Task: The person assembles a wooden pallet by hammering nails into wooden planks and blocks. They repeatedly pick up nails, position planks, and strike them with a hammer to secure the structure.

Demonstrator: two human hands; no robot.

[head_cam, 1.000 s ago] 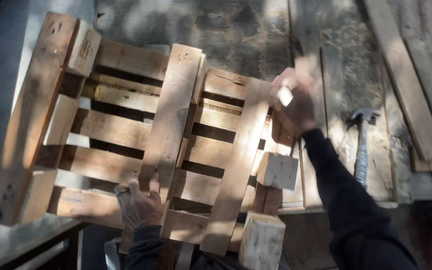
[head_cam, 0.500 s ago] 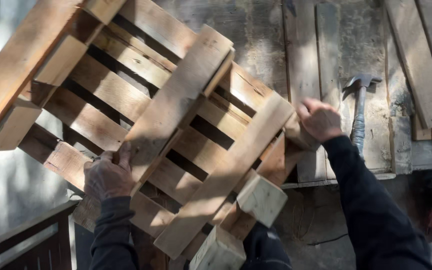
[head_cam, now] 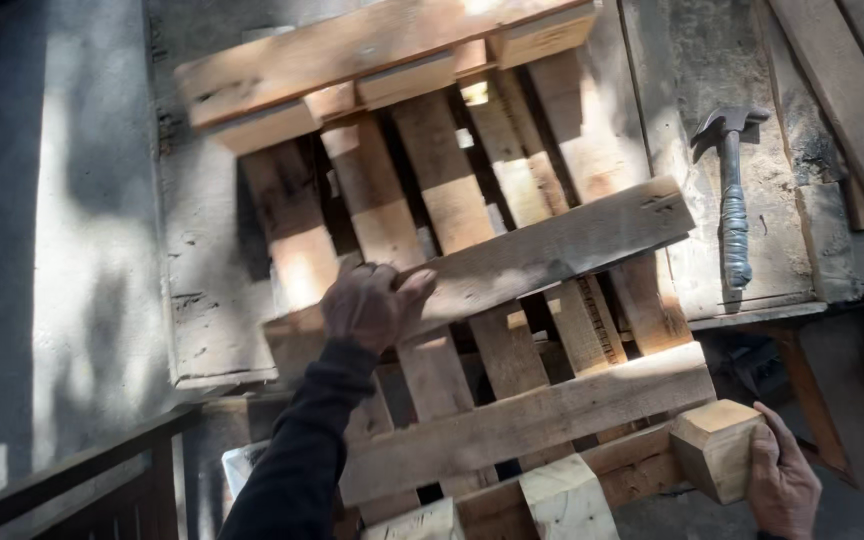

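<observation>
Pallet (head_cam: 472, 260) lies across the worktable (head_cam: 202, 300), near end overhanging the table edge toward me. My left hand (head_cam: 372, 305) sits on its middle cross board (head_cam: 552, 250). My right hand (head_cam: 782, 480) is against the corner block (head_cam: 717, 450) at the near right. Hammer (head_cam: 732, 200) lies on the table right of the pallet; loose planks (head_cam: 852, 90) farther right.

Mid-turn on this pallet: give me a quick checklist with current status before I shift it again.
1. Left hand on the middle board: ok, fingers wrapped over its edge.
2. Right hand on the corner block: ok, gripping its side.
3. Pallet supported on the table: cannot tell, near end overhangs the edge.
4. Hammer out of the pallet's way: ok, lying apart, to its right.
5. Loose planks clear: ok.
</observation>
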